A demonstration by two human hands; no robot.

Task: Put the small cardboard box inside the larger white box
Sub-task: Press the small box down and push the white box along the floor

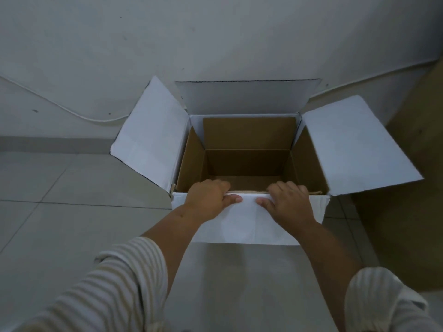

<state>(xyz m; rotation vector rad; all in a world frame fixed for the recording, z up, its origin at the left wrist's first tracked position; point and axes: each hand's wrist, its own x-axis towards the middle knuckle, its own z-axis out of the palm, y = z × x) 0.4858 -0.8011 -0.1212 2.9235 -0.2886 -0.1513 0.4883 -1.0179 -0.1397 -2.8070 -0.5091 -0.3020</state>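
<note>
The larger white box (148,133) stands on the floor against the wall, with all of its flaps spread open. The small cardboard box (249,133), brown and open, sits inside it and looks empty, with its flaps standing up along the white walls. My left hand (208,200) and my right hand (287,202) are side by side on the near rim. Their fingers hook over the edge into the opening and their thumbs press on the white near flap (239,224), which folds down toward me. I cannot tell whether the fingers also catch the brown box's near wall.
A pale wall rises right behind the box, with a thin cable (72,113) running along it. A grey tiled floor (48,188) spreads to the left. A large brown panel (419,176) stands close on the right, beside the right flap.
</note>
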